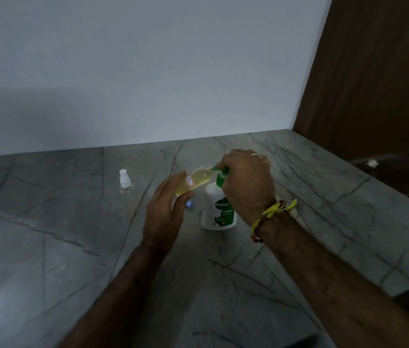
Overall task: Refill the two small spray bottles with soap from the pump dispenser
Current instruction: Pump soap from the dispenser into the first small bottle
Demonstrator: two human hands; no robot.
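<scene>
On the grey veined desk [60,234], toward its left side, a small clear spray bottle [125,187] stands upright with its white spray top on; it looks nearly colourless inside and stands well apart from both hands. Further right, the left hand [167,209] holds a second small bottle [194,180] tilted, its base low in the palm and its neck pointing up and to the right. Thumb and fingers are wrapped loosely round its lower part. That bottle is filled with pale yellow liquid and carries a small white label with a red border. Just below the thumb, a little blue and white piece [189,204] lies on the desk; what it is I cannot tell. Right of it, the white soap dispenser [219,212] stands upright on the desk, with a green label and a green pump head. The neck of the tilted bottle meets the green spout at the top of the dispenser. Over the pump, the right hand [247,182] sits with its fingers curled down around the pump head, covering most of it. A ring shows on one finger, and yellow and red threads [273,213] are tied round that wrist. Behind the desk rises a plain pale wall [148,71], and at the far right a brown wooden panel [374,71].
</scene>
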